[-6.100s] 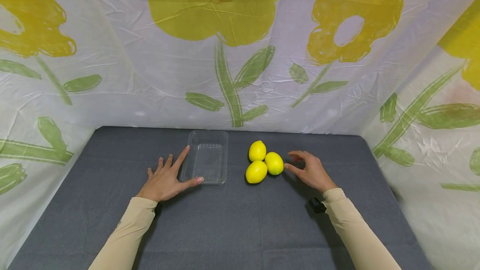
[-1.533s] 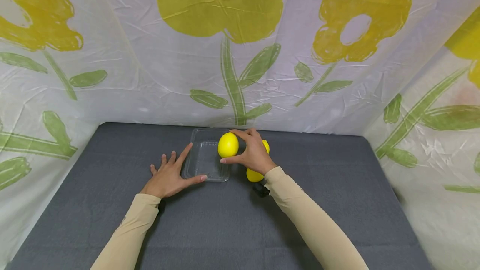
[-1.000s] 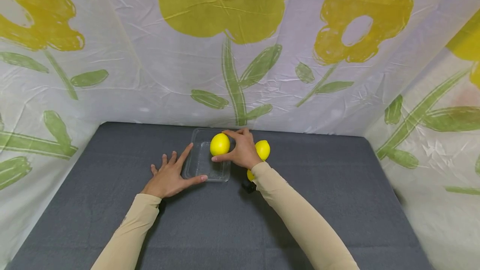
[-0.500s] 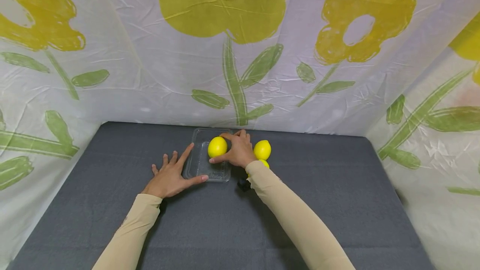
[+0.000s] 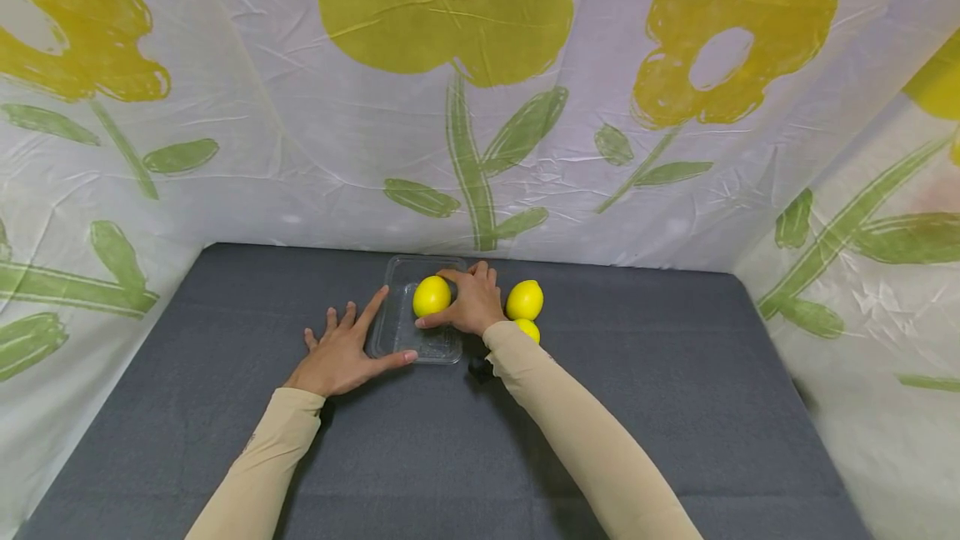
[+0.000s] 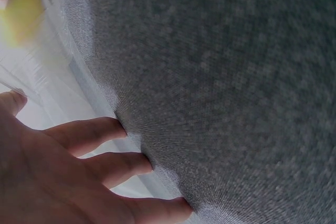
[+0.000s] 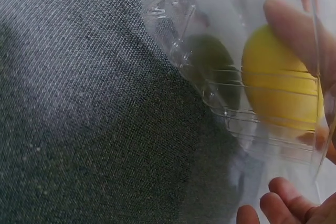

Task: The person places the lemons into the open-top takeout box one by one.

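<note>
A clear plastic container [image 5: 437, 350] lies toward the back of the table. My right hand [image 5: 476, 303] pinches a yellow lemon [image 5: 431, 297] between thumb and index finger inside it. Through the clear wall in the right wrist view, the lemon [image 7: 278, 90] shows low in the container, with its shadow beside it. My left hand [image 5: 336, 358] is spread wide at the left side of the container, thumb at its near edge and index finger along its left rim. In the left wrist view, the other fingers of the left hand [image 6: 68, 166] rest stretched on the cloth.
Two more lemons sit right of the container: one lemon [image 5: 524, 300] farther back, the other lemon [image 5: 528, 330] partly hidden by the right forearm. Dark grey cloth [image 5: 420, 457] covers the table. A flower-printed white curtain [image 5: 337, 190] rises behind and at both sides.
The right hand took one lemon from the group of three, carried it left over the container and lowered it inside. Lately it has moved only slightly. The left hand has stayed at the container.
</note>
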Demonstrator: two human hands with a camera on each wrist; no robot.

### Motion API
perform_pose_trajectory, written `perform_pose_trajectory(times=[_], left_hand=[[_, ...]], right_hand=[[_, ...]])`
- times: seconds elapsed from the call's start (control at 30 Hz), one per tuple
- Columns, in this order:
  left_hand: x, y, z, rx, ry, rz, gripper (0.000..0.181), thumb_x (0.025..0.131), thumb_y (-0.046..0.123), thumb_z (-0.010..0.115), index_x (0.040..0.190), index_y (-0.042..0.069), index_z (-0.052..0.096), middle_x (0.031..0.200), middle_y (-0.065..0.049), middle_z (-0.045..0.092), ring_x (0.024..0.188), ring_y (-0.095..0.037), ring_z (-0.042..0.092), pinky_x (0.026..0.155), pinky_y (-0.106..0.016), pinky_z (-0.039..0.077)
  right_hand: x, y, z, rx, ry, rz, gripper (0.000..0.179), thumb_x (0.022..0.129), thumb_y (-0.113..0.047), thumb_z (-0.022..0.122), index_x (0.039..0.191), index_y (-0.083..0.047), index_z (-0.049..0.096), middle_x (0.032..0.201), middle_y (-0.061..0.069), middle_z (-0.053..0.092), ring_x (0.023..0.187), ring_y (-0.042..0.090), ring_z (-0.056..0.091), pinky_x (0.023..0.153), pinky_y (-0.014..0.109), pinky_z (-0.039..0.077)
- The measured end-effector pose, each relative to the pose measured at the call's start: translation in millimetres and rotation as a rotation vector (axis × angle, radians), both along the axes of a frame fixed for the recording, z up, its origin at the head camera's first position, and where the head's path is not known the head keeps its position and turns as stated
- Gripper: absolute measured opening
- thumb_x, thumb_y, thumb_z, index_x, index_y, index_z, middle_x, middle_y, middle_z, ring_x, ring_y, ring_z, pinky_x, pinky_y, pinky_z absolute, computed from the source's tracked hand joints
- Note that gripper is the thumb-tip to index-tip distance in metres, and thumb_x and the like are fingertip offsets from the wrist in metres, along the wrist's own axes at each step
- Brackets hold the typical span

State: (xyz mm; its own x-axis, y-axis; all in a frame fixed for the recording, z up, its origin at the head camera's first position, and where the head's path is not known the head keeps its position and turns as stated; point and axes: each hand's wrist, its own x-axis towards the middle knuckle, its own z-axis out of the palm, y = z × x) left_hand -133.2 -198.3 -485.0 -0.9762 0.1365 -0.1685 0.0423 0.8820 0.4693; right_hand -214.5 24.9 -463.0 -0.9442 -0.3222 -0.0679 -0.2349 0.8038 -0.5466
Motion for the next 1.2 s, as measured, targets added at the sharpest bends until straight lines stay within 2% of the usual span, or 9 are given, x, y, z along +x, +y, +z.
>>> perform_pose_trajectory(times=[0.23, 0.77, 1.2], left_hand=[[0.7, 0.0, -0.2, -0.004, -0.003, -0.001, 0.115, 0.08, 0.085, 0.058, 0.164, 0.035, -0.002, 0.158, -0.041, 0.014, 0.141, -0.068, 0.004, 0.097, -0.089, 0.001], [-0.2, 0.5, 0.4, -0.002, 0.003, -0.007, 0.114, 0.08, 0.084, 0.058, 0.164, 0.035, -0.002, 0.158, -0.041, 0.014, 0.142, -0.068, 0.003, 0.097, -0.089, 0.002], [0.4, -0.8, -2.0, 0.006, 0.001, -0.006, 0.115, 0.08, 0.084, 0.058, 0.164, 0.035, -0.003, 0.158, -0.042, 0.013, 0.141, -0.068, 0.003, 0.097, -0.089, 0.0]], right_hand=[[-0.6, -2.9, -0.8, 0.019, -0.016, -0.033, 0.092, 0.068, -0.055, 0.092, 0.147, -0.022, 0.057, 0.134, 0.022, 0.045, 0.116, 0.034, 0.04, 0.091, 0.048, 0.041], [2.6, -8.3, -2.5, 0.093, 0.065, -0.089, 0.095, 0.064, -0.062, 0.091, 0.143, -0.018, 0.06, 0.125, 0.019, 0.048, 0.11, 0.032, 0.042, 0.087, 0.047, 0.041], [5.4, -7.6, -0.5, 0.112, 0.069, -0.095, 0.099, 0.064, -0.065, 0.09, 0.145, -0.019, 0.058, 0.126, 0.018, 0.048, 0.11, 0.031, 0.043, 0.085, 0.045, 0.042]])
